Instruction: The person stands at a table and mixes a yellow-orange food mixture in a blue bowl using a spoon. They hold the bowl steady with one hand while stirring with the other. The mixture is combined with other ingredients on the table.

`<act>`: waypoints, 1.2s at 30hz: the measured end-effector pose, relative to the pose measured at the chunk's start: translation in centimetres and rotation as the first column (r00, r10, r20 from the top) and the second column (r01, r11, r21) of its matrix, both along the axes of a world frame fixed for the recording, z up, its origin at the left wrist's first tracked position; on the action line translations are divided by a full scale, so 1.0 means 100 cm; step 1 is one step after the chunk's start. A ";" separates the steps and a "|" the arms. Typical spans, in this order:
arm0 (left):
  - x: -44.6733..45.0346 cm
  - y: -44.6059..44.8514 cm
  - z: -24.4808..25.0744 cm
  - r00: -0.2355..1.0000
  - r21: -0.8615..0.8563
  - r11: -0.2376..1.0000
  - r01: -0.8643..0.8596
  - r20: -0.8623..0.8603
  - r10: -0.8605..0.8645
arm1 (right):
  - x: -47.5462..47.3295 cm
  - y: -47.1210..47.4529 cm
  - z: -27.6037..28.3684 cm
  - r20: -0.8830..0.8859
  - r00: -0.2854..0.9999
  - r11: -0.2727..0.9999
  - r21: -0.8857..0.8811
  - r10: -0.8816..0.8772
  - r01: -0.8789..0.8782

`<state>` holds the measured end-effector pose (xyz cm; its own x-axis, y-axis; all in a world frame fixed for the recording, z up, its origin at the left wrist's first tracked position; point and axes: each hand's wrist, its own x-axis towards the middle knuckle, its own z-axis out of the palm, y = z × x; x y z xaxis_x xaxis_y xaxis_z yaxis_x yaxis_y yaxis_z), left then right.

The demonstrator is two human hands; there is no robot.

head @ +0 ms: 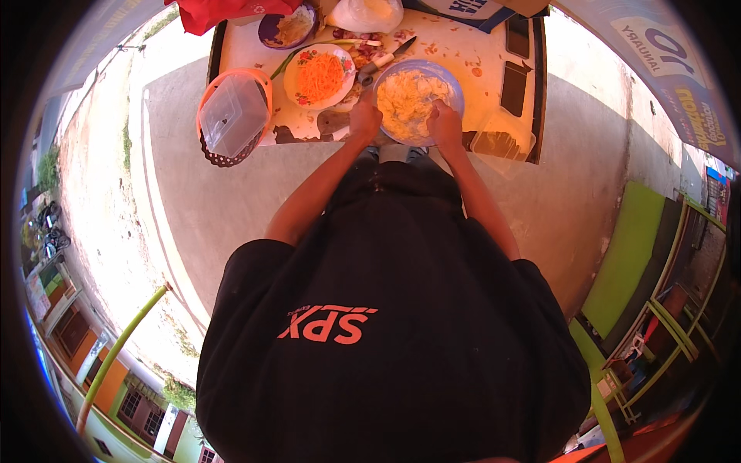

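A round bluish bowl (458,95) at the table's near edge holds a lumpy pale-yellow mixture (412,101). My right hand (444,122) is closed at the bowl's right side, around what looks like the handle of a metal utensil dipping into the mixture. At the left rim is my left hand (365,120), its fingers gripping the bowl's edge. A floral plate (294,92) with shredded carrot (320,77) lies left of that hand. Beyond the bowl, a knife (403,46) points away to the right, near chopped reddish pieces.
An orange basket (267,87) with a clear plastic container (231,116) overhangs the table's left corner. Another clear container (503,139) sits at the near right. Farther back are a purple bowl (312,29), a plastic bag of pale contents (370,14), a green stalk and a red bag (231,11).
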<state>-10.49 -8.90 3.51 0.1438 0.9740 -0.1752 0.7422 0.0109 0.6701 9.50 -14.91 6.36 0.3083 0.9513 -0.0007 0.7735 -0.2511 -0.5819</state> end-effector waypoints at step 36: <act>0.005 0.005 0.002 0.984 0.135 0.991 0.020 -0.176 0.004 | 0.016 -0.018 0.020 -0.176 0.880 0.873 -0.143 0.441 -0.466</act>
<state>-9.99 -8.39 3.68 0.1302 0.9894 -0.0647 0.8478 -0.0773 0.5246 11.14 -16.69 8.40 -0.1723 0.9663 -0.1913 0.7453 0.0009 -0.6667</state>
